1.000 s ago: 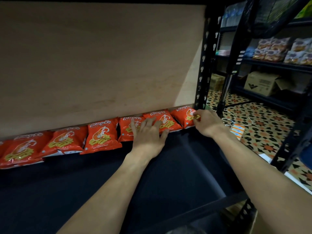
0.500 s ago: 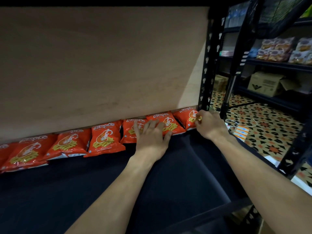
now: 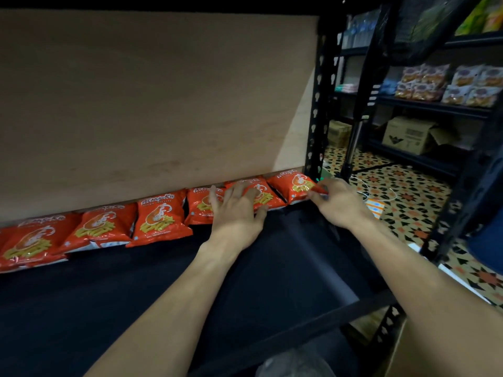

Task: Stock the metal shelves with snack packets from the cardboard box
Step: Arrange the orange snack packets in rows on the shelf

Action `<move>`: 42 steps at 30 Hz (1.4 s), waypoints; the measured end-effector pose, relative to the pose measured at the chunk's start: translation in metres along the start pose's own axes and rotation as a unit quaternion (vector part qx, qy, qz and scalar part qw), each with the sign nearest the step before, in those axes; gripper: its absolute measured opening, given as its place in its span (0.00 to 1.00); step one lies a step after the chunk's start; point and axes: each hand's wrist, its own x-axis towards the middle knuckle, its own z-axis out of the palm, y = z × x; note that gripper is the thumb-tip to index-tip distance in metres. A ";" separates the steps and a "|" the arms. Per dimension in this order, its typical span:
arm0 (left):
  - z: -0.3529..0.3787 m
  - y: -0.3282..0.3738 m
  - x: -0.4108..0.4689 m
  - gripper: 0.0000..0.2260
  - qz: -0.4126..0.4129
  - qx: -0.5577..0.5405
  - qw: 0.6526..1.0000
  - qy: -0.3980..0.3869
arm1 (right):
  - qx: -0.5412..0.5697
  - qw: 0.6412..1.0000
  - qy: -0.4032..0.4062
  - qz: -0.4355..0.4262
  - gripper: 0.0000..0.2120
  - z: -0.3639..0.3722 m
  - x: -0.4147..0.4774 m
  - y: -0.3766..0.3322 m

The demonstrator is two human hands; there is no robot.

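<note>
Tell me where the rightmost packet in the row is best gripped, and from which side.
Pinch the packet by its lower right corner, from the front right. It leans back against the board, its left edge meets the next packet under the left hand, and the post stands close at its right, so that corner is freest. The right hand pinches there.

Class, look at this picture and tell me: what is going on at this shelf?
A person is arranging a row of orange-red foil snack packets along the back of a dark metal shelf, against a pale wooden board. The left hand rests flat, fingers spread, on the second packet from the right. The right hand pinches the lower corner of the rightmost packet, next to the black perforated upright.
</note>
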 end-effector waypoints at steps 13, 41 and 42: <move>-0.017 0.081 -0.087 0.11 0.162 -0.251 0.953 -0.056 | 0.010 1.000 0.018 -0.022 0.19 -0.064 -0.148 0.046; 0.253 0.241 -0.234 0.15 0.289 -0.043 0.781 -0.552 | -0.072 0.896 -0.221 0.377 0.21 0.038 -0.381 0.356; 0.258 0.241 -0.235 0.15 0.295 -0.036 0.779 -0.552 | -0.080 0.900 -0.205 0.376 0.22 0.041 -0.374 0.358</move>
